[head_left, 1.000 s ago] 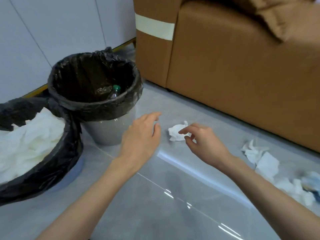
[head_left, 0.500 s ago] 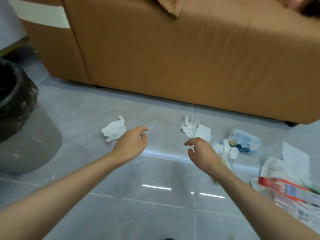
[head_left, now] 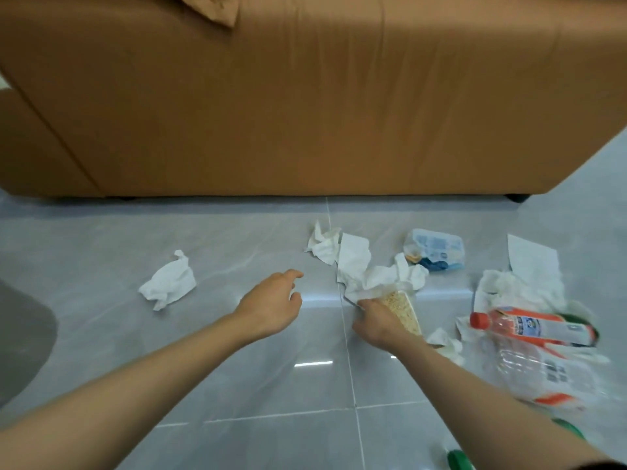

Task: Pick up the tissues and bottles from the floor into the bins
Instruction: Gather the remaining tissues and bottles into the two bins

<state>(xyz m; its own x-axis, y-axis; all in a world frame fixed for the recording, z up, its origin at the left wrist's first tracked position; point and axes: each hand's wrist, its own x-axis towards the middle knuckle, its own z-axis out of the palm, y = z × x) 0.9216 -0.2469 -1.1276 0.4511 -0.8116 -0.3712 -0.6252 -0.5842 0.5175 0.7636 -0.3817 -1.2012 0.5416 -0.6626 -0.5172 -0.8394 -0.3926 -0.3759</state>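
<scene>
Head view: grey tiled floor [head_left: 237, 385] in front of a tan sofa [head_left: 322, 106]. Left hand [head_left: 271, 305] hovers above the floor with fingers loosely spread, holding nothing. Right hand [head_left: 378, 322] is down at the near edge of a heap of crumpled tissues [head_left: 359, 266], fingers pinched on the tissue edge; a clear bottle with a pale grainy label [head_left: 402, 308] lies just beside it, touching the hand. One crumpled tissue [head_left: 168, 284] lies apart, left of the left hand. A blue-labelled bottle [head_left: 436, 251] lies beyond the heap, nearer the sofa. Toward the floor's right side, an orange-capped bottle [head_left: 532, 329] rests on more tissues [head_left: 519, 286], with a clear crushed bottle [head_left: 543, 371] just in front of it. Part of a grey bin [head_left: 20, 340] shows at the left edge.
</scene>
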